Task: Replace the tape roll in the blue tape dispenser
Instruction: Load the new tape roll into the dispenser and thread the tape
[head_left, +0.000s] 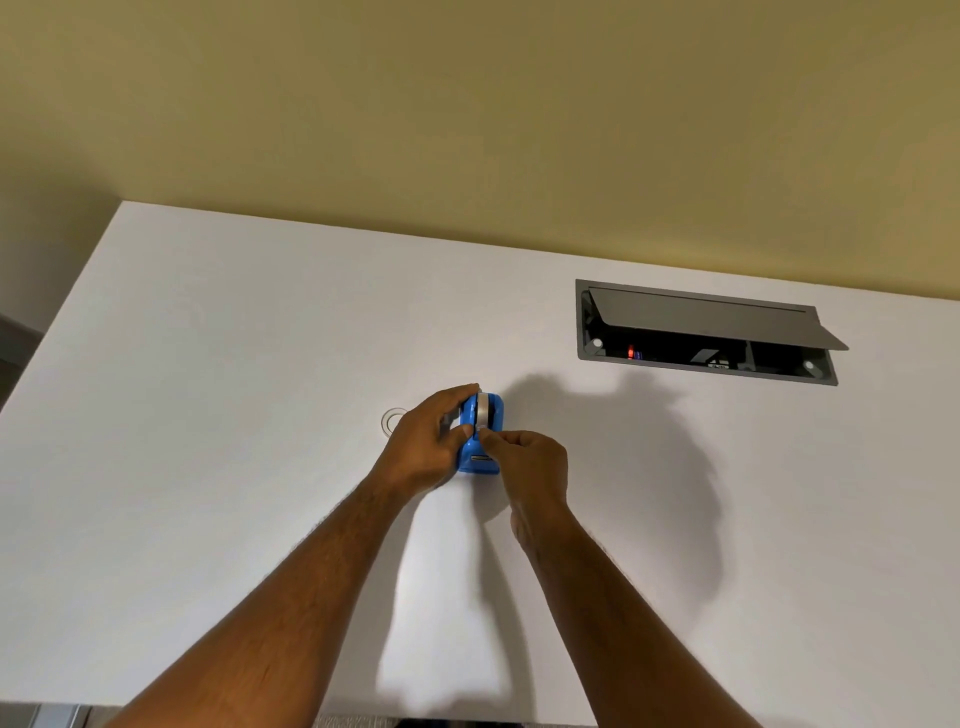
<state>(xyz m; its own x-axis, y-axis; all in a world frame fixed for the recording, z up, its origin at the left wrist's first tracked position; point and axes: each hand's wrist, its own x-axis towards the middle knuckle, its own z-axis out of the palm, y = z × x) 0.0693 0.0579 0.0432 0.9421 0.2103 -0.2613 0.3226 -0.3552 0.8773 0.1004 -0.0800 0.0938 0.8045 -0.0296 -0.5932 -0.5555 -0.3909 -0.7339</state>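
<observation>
Across the white counter that fills most of the view, a grey hatch is set into the surface at the far right, its lid propped part-way open over a dark recess. Well apart from it, near the middle, stands the blue tape dispenser, cutter end toward the person. The left hand wraps around its left side, fingers curled over the top and thumb pressed at the front, steadying it on the surface. The right hand meets it from the right, thumb and forefinger pinched together at the front of the roll, apparently on the loose end of the tape, though the strip itself is too small to make out. A grey tape roll already sits in the cradle. Just left of the left hand lies a clear ring, partly hidden, probably the spent core or old roll.

Judging from this, the swap itself is done and the step in hand is threading. The next move calls for drawing the free end forward and down onto the serrated cutter, with the body pinned.
</observation>
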